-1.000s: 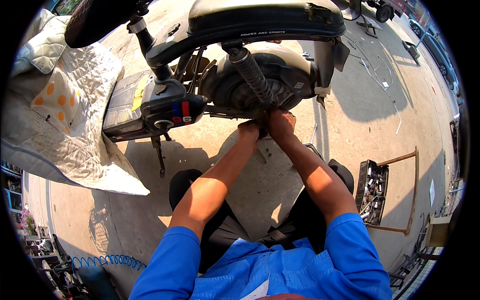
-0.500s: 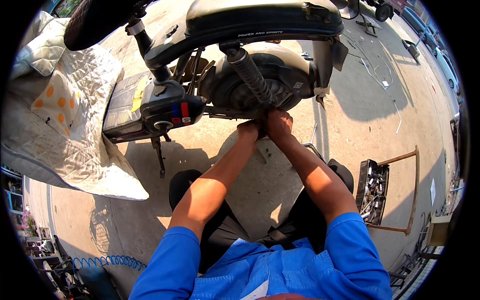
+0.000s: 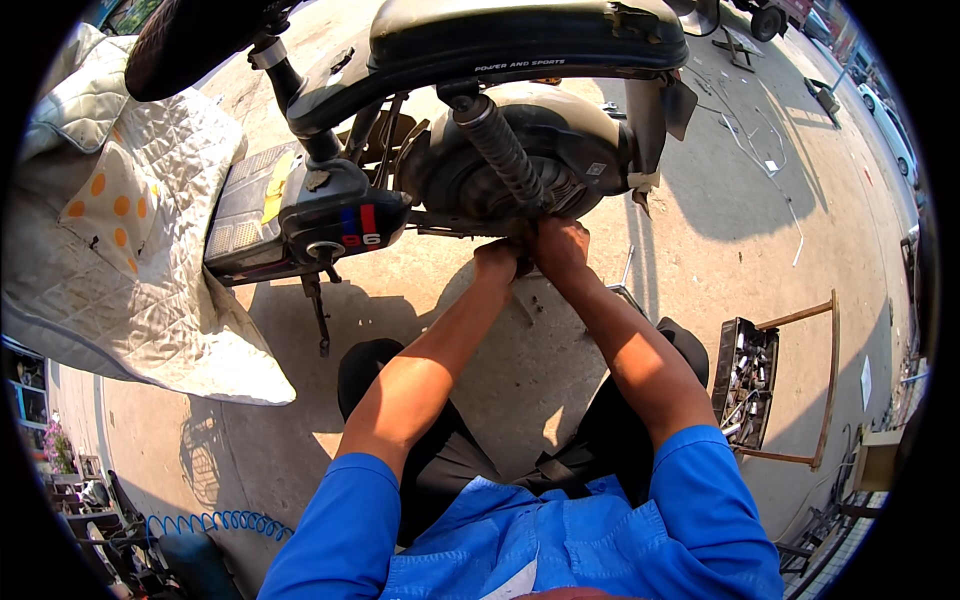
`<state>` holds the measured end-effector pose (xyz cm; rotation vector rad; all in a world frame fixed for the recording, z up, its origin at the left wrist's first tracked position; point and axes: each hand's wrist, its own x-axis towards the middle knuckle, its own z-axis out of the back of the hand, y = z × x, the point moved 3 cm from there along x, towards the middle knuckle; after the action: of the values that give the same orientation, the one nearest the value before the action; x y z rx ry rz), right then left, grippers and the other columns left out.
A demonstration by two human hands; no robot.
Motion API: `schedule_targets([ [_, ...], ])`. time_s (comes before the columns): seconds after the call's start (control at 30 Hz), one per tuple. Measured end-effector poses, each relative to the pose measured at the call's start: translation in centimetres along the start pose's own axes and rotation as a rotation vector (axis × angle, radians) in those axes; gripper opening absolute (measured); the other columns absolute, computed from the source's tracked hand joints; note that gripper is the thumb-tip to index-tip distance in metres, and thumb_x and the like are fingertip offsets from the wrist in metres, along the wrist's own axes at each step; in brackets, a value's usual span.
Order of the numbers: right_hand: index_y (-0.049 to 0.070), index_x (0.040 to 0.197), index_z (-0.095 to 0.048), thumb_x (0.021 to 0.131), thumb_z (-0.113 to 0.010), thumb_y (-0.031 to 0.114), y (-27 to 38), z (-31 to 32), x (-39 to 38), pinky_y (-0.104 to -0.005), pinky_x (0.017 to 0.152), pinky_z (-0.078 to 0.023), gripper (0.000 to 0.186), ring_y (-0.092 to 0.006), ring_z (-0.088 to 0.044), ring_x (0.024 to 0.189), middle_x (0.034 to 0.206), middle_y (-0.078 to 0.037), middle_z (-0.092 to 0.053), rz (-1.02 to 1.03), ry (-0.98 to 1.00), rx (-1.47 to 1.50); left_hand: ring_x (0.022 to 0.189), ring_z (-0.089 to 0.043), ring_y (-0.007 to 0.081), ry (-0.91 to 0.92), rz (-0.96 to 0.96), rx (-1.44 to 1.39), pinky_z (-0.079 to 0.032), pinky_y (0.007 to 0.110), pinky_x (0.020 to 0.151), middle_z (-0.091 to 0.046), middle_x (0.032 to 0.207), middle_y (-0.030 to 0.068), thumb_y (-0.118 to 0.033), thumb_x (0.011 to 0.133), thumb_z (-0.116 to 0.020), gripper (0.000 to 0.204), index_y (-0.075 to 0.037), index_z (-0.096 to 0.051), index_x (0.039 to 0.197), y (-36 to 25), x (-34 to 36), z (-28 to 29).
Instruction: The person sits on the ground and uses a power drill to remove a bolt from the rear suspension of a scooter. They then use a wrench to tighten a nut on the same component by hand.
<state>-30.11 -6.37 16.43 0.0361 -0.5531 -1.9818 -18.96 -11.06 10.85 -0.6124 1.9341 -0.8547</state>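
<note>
An electric scooter's rear end fills the top of the head view: a dark hub wheel (image 3: 530, 150) under a black mudguard (image 3: 520, 40), with a coiled shock absorber (image 3: 500, 150) slanting across it. My left hand (image 3: 497, 263) and my right hand (image 3: 560, 245) are pressed together at the lower end of the shock absorber, by the wheel axle. Both have their fingers curled around the fitting there. Whether either holds a tool is hidden by the fingers.
A quilted white cover (image 3: 130, 260) hangs off the scooter at left. The kickstand (image 3: 315, 310) reaches the concrete. A black tray of tools (image 3: 745, 380) sits at right beside a wooden frame (image 3: 825, 380). A blue coiled air hose (image 3: 215, 522) lies at lower left.
Both hands stay at the shock absorber's lower mount; the view has shifted only slightly.
</note>
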Motion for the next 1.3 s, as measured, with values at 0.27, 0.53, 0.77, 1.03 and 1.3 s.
schedule_targets([
  [0.27, 0.004, 0.090, -0.066, 0.084, -0.060, 0.034, 0.0, -0.2, -0.1, -0.0481, 0.074, -0.050, 0.032, -0.0396, -0.065, 0.081, 0.083, -0.021, -0.067, 0.016, -0.051, 0.059, 0.088, -0.064, 0.0224, -0.022, 0.003, 0.031, -0.056, 0.035, 0.074, -0.063, 0.104, 0.0117, -0.008, 0.091, -0.052, 0.025, 0.005, -0.060, 0.111, -0.3, -0.2, -0.3],
  [0.53, 0.002, 0.086, -0.066, 0.082, -0.062, 0.033, 0.1, -0.5, 0.0, -0.0480, 0.072, -0.051, 0.032, -0.0392, -0.065, 0.080, 0.082, -0.022, -0.066, 0.018, -0.030, 0.042, 0.073, -0.066, 0.0206, -0.046, -0.036, -0.060, -0.057, 0.033, 0.060, -0.066, 0.093, 0.0111, -0.006, 0.085, -0.061, 0.017, 0.003, -0.066, 0.099, 0.2, 0.5, 0.2],
  [0.77, 0.004, 0.079, -0.069, 0.079, -0.065, 0.033, -0.4, -0.6, 0.2, -0.0472, 0.072, -0.051, 0.029, -0.0387, -0.065, 0.077, 0.077, -0.020, -0.066, 0.028, -0.070, 0.028, 0.086, -0.063, 0.0197, -0.016, -0.019, 0.047, -0.055, 0.034, 0.072, -0.063, 0.100, 0.0099, -0.007, 0.087, -0.053, 0.023, 0.003, -0.061, 0.107, -0.1, 0.0, 0.0],
  [1.03, 0.005, 0.087, -0.068, 0.082, -0.062, 0.034, -0.2, -0.4, 0.2, -0.0480, 0.073, -0.051, 0.030, -0.0390, -0.065, 0.080, 0.084, -0.021, -0.067, -0.001, -0.030, 0.045, 0.077, -0.064, 0.0195, -0.016, -0.019, 0.008, -0.054, 0.033, 0.065, -0.064, 0.096, 0.0107, -0.010, 0.090, -0.054, 0.022, 0.004, -0.062, 0.105, -0.3, -0.2, -0.3],
  [1.3, 0.003, 0.085, -0.067, 0.084, -0.060, 0.032, 0.2, -0.6, -0.1, -0.0475, 0.070, -0.051, 0.029, -0.0392, -0.065, 0.079, 0.081, -0.022, -0.066, 0.052, -0.030, -0.022, 0.090, -0.064, 0.0221, 0.029, -0.009, 0.015, -0.055, 0.035, 0.076, -0.063, 0.103, 0.0114, -0.009, 0.088, -0.054, 0.029, 0.005, -0.059, 0.113, -0.2, 0.0, -0.1],
])
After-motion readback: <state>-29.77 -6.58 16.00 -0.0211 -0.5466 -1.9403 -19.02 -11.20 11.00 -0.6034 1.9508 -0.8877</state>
